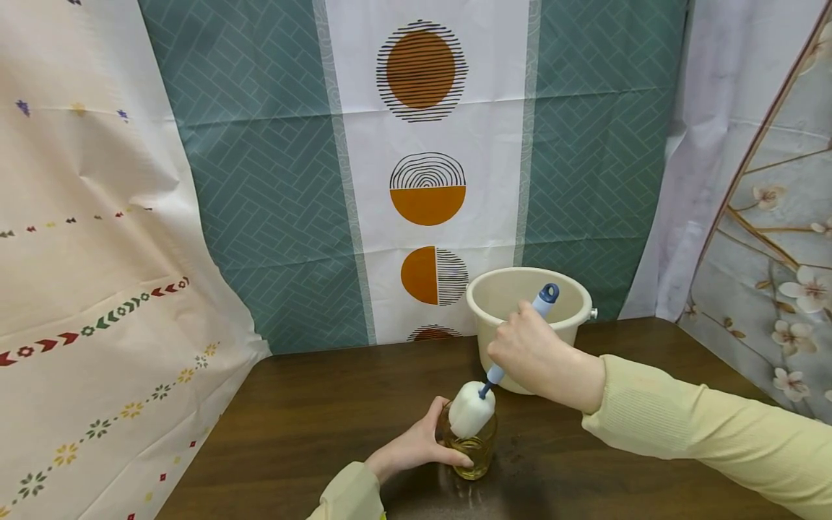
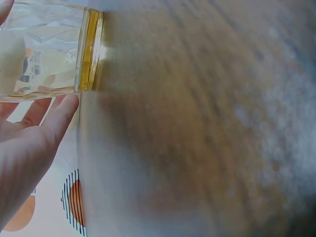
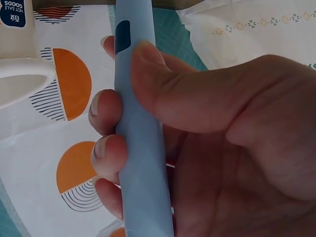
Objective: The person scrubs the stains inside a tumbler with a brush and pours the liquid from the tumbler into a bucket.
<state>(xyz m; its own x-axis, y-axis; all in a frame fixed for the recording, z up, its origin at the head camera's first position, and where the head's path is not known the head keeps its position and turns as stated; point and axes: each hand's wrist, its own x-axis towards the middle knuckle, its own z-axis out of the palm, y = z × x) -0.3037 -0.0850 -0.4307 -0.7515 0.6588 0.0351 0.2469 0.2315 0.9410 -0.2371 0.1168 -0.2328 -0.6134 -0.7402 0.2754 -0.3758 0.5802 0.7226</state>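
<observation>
Head view showed the glass (image 1: 477, 453), amber-tinted, low in the scene, the left hand (image 1: 422, 440) curled round its left side. One digit lay across the glass's near side; the rest were partly hidden behind it. Above the glass, the right hand (image 1: 533, 354) gripped the tilted blue handle (image 1: 497, 373) of a brush; the right-wrist picture showed thumb and fingers wrapped about it, with both handle ends cut off. The white sponge (image 1: 471, 412) sat partly in the glass's mouth, its lower end hard to make out through the wall. The left-wrist picture cut off the glass's rim, and I could not tell whether its base touched the bench (image 1: 325, 419) or whether it held liquid.

Near the glass, behind and to its right, stood the cream bucket (image 1: 486, 339), its lower right side covered by the right hand. Leftward from the glass, a wide stretch of bench ran to the patterned cloth (image 1: 97, 253); rightward, it ran past the sleeve (image 1: 682, 419) toward the flowered cloth (image 1: 793, 289). Beyond the glass, its back edge met the green-and-white curtain (image 1: 260, 180).
</observation>
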